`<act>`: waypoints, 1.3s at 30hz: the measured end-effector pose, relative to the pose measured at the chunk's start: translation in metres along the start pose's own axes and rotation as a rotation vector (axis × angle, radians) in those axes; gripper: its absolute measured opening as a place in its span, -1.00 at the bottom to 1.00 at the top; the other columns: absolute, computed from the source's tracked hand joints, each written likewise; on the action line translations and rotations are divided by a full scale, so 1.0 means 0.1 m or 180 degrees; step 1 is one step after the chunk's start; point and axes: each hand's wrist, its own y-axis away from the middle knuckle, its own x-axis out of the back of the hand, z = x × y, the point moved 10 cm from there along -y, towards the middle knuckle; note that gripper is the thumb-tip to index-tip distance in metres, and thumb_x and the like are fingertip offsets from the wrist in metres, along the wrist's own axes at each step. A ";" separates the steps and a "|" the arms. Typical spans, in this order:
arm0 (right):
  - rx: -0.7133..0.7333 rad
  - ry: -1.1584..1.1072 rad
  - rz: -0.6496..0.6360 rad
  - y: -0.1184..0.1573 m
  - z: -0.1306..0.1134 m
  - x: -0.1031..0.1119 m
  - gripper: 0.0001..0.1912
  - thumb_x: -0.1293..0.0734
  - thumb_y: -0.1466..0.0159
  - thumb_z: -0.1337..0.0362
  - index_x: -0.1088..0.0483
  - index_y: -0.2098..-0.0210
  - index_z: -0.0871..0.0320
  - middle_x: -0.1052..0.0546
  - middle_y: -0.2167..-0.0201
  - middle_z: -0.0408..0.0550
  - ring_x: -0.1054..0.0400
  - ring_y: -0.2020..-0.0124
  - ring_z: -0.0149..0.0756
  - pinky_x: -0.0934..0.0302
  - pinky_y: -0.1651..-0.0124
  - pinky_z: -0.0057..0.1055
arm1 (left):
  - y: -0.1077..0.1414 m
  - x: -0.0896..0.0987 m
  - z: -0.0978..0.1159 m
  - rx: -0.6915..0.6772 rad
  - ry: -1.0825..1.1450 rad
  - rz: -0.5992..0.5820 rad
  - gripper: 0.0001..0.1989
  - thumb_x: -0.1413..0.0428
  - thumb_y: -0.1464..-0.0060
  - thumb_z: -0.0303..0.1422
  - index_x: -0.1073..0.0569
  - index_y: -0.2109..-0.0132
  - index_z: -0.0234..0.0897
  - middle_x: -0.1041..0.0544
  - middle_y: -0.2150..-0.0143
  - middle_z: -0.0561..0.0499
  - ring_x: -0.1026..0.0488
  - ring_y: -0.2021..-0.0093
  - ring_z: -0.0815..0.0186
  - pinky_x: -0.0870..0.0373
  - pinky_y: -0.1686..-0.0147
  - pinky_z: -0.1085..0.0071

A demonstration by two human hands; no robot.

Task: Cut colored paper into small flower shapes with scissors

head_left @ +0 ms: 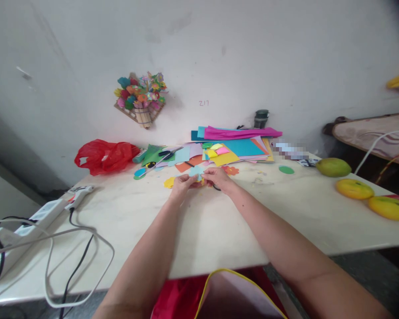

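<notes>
The left hand [183,183] and right hand [217,178] pinch a light blue paper cut-out [197,171] over a pale table [216,239], a yellow paper piece [169,182] beside the left and an orange paper flower [231,170] near the right. Beyond lie coloured sheets [242,148], scissors [165,154] and a red plastic bag [106,157], with three fruits [354,189] far right

Light blue, round-petaled paper flower [196,170] held between left hand [182,183] and right hand [217,177], lower edge hidden.

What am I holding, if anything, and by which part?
Your left hand appears to pinch a light-blue paper cutout at its near edge; whether your right hand grips it too is unclear.
</notes>
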 end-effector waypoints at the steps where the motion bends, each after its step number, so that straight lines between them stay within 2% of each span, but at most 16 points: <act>1: 0.0000 0.0328 -0.0017 0.00 -0.01 0.02 -0.80 -0.31 -0.12 0.20 -0.35 0.55 0.19 -0.45 0.64 -0.15 -0.26 0.65 -0.46 -0.17 0.53 -0.51 | 0.00 0.00 0.00 -0.0028 -0.0018 0.0008 -0.61 -0.31 0.26 -0.14 -0.52 0.39 -0.42 -0.57 0.48 -0.10 -0.55 0.42 0.18 -0.47 0.26 0.29; 3: -0.0032 0.1335 0.0094 0.01 -0.05 0.13 -0.82 -0.28 -0.17 0.20 -0.42 0.43 0.19 -0.52 0.52 -0.08 -0.37 0.52 -0.37 -0.23 0.42 -0.46 | 0.00 0.01 0.00 -0.0055 0.0035 0.0011 -0.61 -0.33 0.28 -0.16 -0.52 0.38 -0.41 -0.58 0.47 -0.09 -0.55 0.42 0.20 -0.47 0.26 0.29; 5: -0.0057 0.2697 0.0445 0.03 -0.15 0.31 -0.81 -0.32 -0.13 0.20 -0.47 0.31 0.16 -0.57 0.33 0.02 -0.43 0.26 -0.21 -0.25 0.25 -0.37 | -0.01 0.02 -0.02 -0.0030 0.0132 0.0022 -0.61 -0.33 0.29 -0.16 -0.53 0.37 -0.40 -0.58 0.47 -0.09 -0.55 0.42 0.20 -0.47 0.25 0.28; 7: -0.0321 0.3654 0.0407 0.06 -0.16 0.38 -0.71 -0.34 -0.11 0.17 -0.48 0.21 0.17 -0.55 0.17 0.12 -0.40 0.11 -0.07 -0.23 0.15 -0.28 | -0.02 0.04 -0.04 0.0007 0.0199 0.0041 -0.61 -0.34 0.30 -0.16 -0.53 0.37 -0.40 -0.58 0.47 -0.10 -0.55 0.40 0.19 -0.47 0.23 0.27; 11: -0.0734 0.4191 -0.0124 0.13 -0.06 0.32 -0.64 -0.33 -0.10 0.25 -0.45 0.11 0.19 -0.51 0.09 0.17 -0.39 0.06 -0.03 -0.23 0.18 -0.30 | -0.04 0.07 -0.07 0.0012 0.0287 0.0027 -0.62 -0.34 0.28 -0.17 -0.53 0.37 -0.40 -0.59 0.42 -0.11 -0.56 0.39 0.18 -0.46 0.20 0.25; 15: -0.0643 0.4259 -0.0228 0.13 -0.07 0.25 -0.62 -0.31 -0.10 0.31 -0.44 0.06 0.17 -0.51 0.07 0.16 -0.38 0.05 -0.06 -0.22 0.17 -0.32 | -0.07 0.11 -0.10 -0.0031 0.0384 0.0039 -0.63 -0.33 0.25 -0.18 -0.52 0.35 -0.40 -0.60 0.39 -0.11 -0.56 0.38 0.21 -0.45 0.18 0.25; 19: -0.0591 0.4152 -0.0072 0.08 -0.07 0.36 -0.60 -0.33 -0.08 0.32 -0.46 0.05 0.12 -0.50 0.04 0.12 -0.38 0.04 -0.07 -0.22 0.15 -0.33 | -0.10 0.15 -0.13 -0.0044 0.0423 0.0096 -0.63 -0.34 0.26 -0.19 -0.52 0.35 -0.40 -0.60 0.39 -0.11 -0.56 0.37 0.22 -0.45 0.15 0.25; 22: -0.0658 0.3772 0.0094 0.03 -0.01 0.52 -0.54 -0.37 -0.05 0.28 -0.45 0.02 0.05 -0.50 0.02 0.05 -0.38 0.03 -0.10 -0.23 0.17 -0.35 | -0.11 0.18 -0.13 -0.0074 0.0509 0.0166 -0.63 -0.34 0.26 -0.21 -0.53 0.33 -0.40 -0.59 0.40 -0.09 -0.56 0.36 0.24 -0.45 0.14 0.26; 25: -0.0534 0.3203 0.0107 -0.02 0.02 0.59 -0.63 -0.43 0.02 0.22 -0.51 0.17 0.08 -0.56 0.17 0.00 -0.42 0.15 -0.14 -0.23 0.29 -0.41 | -0.10 0.19 -0.10 -0.0109 0.0588 0.0219 -0.64 -0.35 0.28 -0.24 -0.54 0.33 -0.40 -0.59 0.39 -0.08 -0.56 0.35 0.24 -0.46 0.14 0.26; 28: -0.0587 0.2112 -0.0059 -0.02 0.09 0.56 -0.76 -0.43 0.02 0.29 -0.49 0.31 0.15 -0.55 0.47 -0.05 -0.43 0.44 -0.27 -0.13 0.53 -0.48 | -0.08 0.19 -0.07 -0.0120 0.0682 0.0241 -0.65 -0.36 0.30 -0.26 -0.54 0.35 -0.40 -0.58 0.39 -0.08 -0.56 0.34 0.22 -0.46 0.14 0.25; 31: -0.0791 0.1169 -0.0211 0.03 0.16 0.48 -0.72 -0.40 -0.02 0.34 -0.41 0.24 0.20 -0.50 0.56 -0.10 -0.33 0.63 -0.40 0.02 0.65 -0.53 | -0.08 0.19 -0.04 -0.0145 0.0749 0.0257 -0.64 -0.37 0.32 -0.26 -0.54 0.35 -0.41 -0.58 0.40 -0.07 -0.55 0.34 0.21 -0.46 0.13 0.24; 35: -0.0454 0.0775 -0.0445 0.06 0.05 0.33 -0.74 -0.39 -0.09 0.18 -0.36 0.29 0.20 -0.41 0.63 -0.21 -0.19 0.71 -0.54 0.06 0.65 -0.57 | -0.06 0.18 -0.02 -0.0119 0.0820 0.0279 -0.64 -0.38 0.35 -0.27 -0.54 0.37 -0.42 -0.57 0.41 -0.07 -0.55 0.35 0.21 -0.47 0.17 0.26; 39: -0.0322 0.0708 -0.0910 0.10 0.00 0.15 -0.70 -0.33 -0.14 0.06 -0.31 0.39 0.19 -0.42 0.59 -0.17 -0.25 0.65 -0.52 0.00 0.64 -0.58 | -0.05 0.14 -0.02 -0.0050 0.0911 0.0199 -0.65 -0.38 0.38 -0.30 -0.52 0.40 -0.43 -0.56 0.44 -0.05 -0.55 0.38 0.22 -0.48 0.21 0.30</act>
